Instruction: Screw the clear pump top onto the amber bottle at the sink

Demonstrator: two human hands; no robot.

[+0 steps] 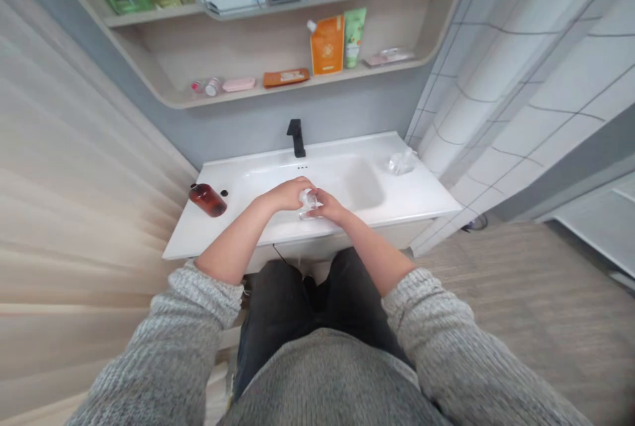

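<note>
Over the front of the white sink (419,191), my two hands meet on a small clear bottle (303,215) with a whitish top. My left hand (289,194) comes from the left, its fingers closed around the upper part. From the other side, my right hand (328,206) grips it with thumb and fingers. Fingers cover much of the bottle, so its full shape is hidden. An amber brown bottle (208,200) lies on its side on the left counter, with a small black round piece (224,193) beside it.
A black faucet (296,138) rises behind the basin. A crumpled clear plastic item (401,163) lies on the right counter. Above, the shelf (238,96) carries an orange pouch (328,45), a green tube (354,38) and small packages. Curtain (74,181) at left, tiled wall at right.
</note>
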